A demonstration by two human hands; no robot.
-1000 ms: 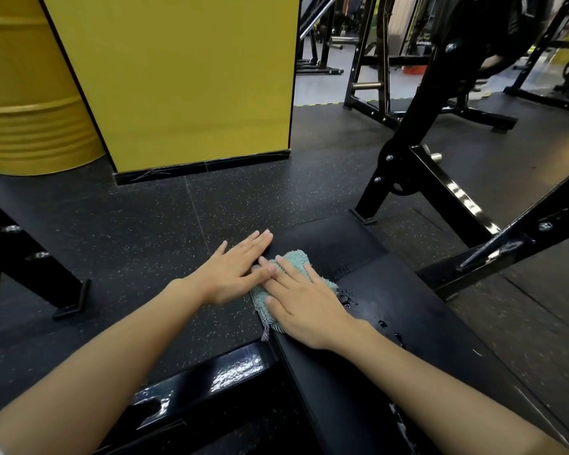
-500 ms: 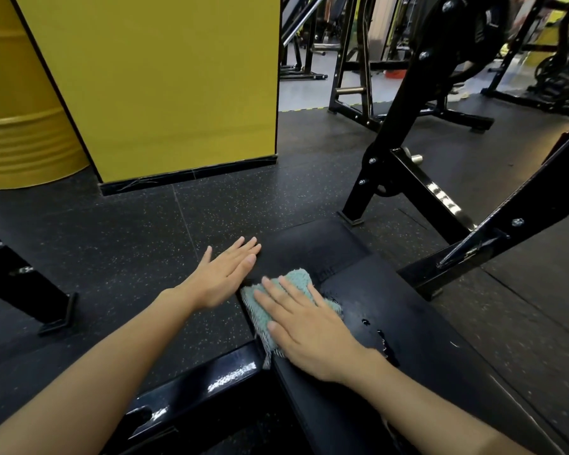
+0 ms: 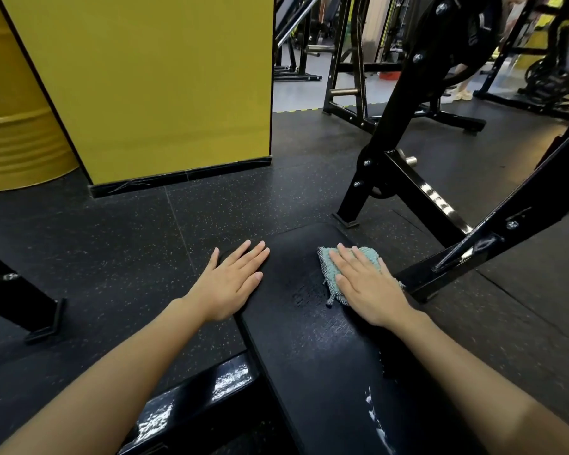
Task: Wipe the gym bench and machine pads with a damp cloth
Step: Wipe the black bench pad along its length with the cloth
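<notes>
A black padded gym bench (image 3: pixel 312 330) runs from the bottom of the view toward the middle. A small teal cloth (image 3: pixel 329 267) lies near its far right corner. My right hand (image 3: pixel 365 284) presses flat on the cloth with straight fingers. At the pad's left edge rests my left hand (image 3: pixel 230 284), palm down with fingers straight and holding nothing. A wet sheen and a few white streaks show on the pad between and below the hands.
Black steel frame bars (image 3: pixel 440 205) of the machine rise to the right of the bench. A yellow pillar (image 3: pixel 151 87) and a yellow drum (image 3: pixel 10 126) stand at the back left. More black racks (image 3: pixel 349 60) fill the background on speckled rubber flooring (image 3: pixel 112 244).
My right hand has slid the cloth from the pad's left side to its far right corner. My left hand stayed at the left edge, now apart from the right.
</notes>
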